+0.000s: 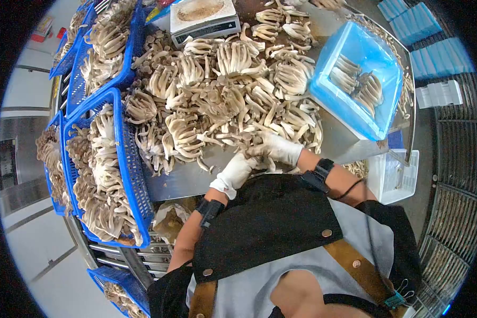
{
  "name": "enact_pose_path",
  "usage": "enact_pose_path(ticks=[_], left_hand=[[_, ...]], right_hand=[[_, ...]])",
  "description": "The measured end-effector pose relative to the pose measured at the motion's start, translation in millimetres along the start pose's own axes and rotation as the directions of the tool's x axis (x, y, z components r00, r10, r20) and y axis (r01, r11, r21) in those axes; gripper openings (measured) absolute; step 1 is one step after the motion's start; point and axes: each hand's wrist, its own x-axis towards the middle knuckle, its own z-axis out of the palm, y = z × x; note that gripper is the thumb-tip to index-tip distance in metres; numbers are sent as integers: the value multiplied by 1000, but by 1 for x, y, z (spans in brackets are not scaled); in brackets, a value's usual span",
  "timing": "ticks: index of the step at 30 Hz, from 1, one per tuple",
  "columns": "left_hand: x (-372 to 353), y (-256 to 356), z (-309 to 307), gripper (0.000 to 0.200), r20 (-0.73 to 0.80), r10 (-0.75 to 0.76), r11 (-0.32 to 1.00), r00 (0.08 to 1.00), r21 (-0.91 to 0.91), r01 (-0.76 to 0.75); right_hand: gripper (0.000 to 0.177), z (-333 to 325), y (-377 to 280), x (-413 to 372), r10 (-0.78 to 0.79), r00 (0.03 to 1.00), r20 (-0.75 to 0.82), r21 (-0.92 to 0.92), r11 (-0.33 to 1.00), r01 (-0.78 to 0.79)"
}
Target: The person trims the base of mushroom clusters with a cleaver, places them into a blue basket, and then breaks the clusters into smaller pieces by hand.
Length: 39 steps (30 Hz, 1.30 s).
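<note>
My left hand (235,171), in a white glove, is closed at the table's near edge, its fingertips against a small clump of mushrooms (247,141). Opposite it, my gloved right hand (282,148) grips the same clump, fingers curled over its top. Part of the clump is hidden by the gloves. Just beyond both hands spreads a large heap of grey-brown mushrooms (217,100) with thick pale stems, in bunches and loose pieces. Right of the heap, a blue-lined tub (323,63) holds a few mushroom bunches (370,91).
Blue plastic baskets (138,196) full of mushrooms line the left side. A white box-shaped scale (205,33) with a dirty top stands at the back. A white bin (408,183) sits low on the right, near wire racks (458,159) and stacked blue-lined tubs (416,24).
</note>
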Motion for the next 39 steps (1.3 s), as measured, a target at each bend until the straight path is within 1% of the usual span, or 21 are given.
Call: enact_pose_path(ticks=[2, 4, 7, 8, 11, 12, 15, 16, 17, 18, 19, 21, 23, 25, 27, 29, 30, 33, 34, 37, 39], left_hand=[[6, -2, -5, 41, 20, 89, 996, 996, -3, -89], [15, -5, -17, 41, -31, 138, 989, 990, -46, -140], [11, -2, -17, 54, -20, 206, 973, 978, -101, -207], [10, 2, -14, 56, -26, 243, 956, 970, -163, -244], [0, 21, 3, 62, 44, 221, 926, 974, -323, -195], [0, 24, 0, 63, 118, 161, 930, 980, -350, -111], [2, 32, -2, 63, 245, 69, 903, 967, -428, 44], [13, 22, -9, 62, 180, 53, 889, 982, -457, 36], [24, 13, -18, 61, 115, 34, 874, 993, -486, 27], [27, 15, -20, 64, 62, 50, 933, 997, -360, -24], [30, 17, -22, 68, 12, 71, 972, 997, -225, -67], [29, 25, -27, 77, -155, 197, 980, 968, 73, -187], [19, 48, -45, 90, -328, 430, 868, 841, 409, -284], [39, 54, -70, 102, -350, 615, 719, 706, 617, -320], [69, 62, -69, 111, -365, 600, 689, 712, 688, -229], [85, 80, -54, 118, -426, 583, 645, 691, 761, -75], [102, 71, -70, 101, -439, 640, 626, 631, 774, -96], [82, 77, -88, 73, -234, 403, 907, 885, 235, -350], [78, 76, -91, 51, -227, 444, 890, 867, 223, -397], [79, 71, -90, 47, -276, 420, 880, 865, 358, -313], [81, 67, -83, 57, -285, 502, 841, 816, 383, -384]], right_hand=[[45, -10, 3, 12, 13, 1000, 26, 110, 994, -16], [26, -5, -11, 12, -28, 997, -71, 71, 997, 33], [15, 13, -28, 10, 6, 963, -269, 265, 962, 68], [16, -5, -2, 29, -42, 991, -125, 213, 975, 68], [15, -22, 7, 24, 5, 991, 137, 674, 732, -96], [18, -11, -12, 19, 15, 999, 48, 757, 652, -46], [28, -27, -39, 4, -130, 975, 178, 725, 687, -41], [32, -42, -39, -3, -129, 975, 182, 529, 848, 14], [40, -53, -30, 0, -199, 931, 306, 615, 788, -34], [47, -61, -53, -5, 12, 948, 317, 283, 953, -107], [54, -71, -76, -8, 215, 944, 250, -82, 976, -200], [68, -89, -95, 0, 196, 941, 275, -351, 932, -91], [67, -110, -73, 22, 210, 978, -9, -777, 614, -139], [65, -77, -95, 65, -147, 986, -74, -822, 569, 23], [69, -52, -92, 125, -420, 907, -16, -779, 574, 252], [70, -42, -72, 178, -147, 988, -52, -801, 597, 46], [70, -41, -69, 185, -144, 987, -67, -797, 603, 34], [74, -41, -80, 175, -129, 992, -15, -794, 604, 66], [76, -43, -73, 163, -150, 988, -32, -803, 592, 64], [80, -35, -47, 115, -180, 951, -251, -746, 662, -72], [82, -28, -18, 90, -267, 897, -352, -772, 624, -117]])
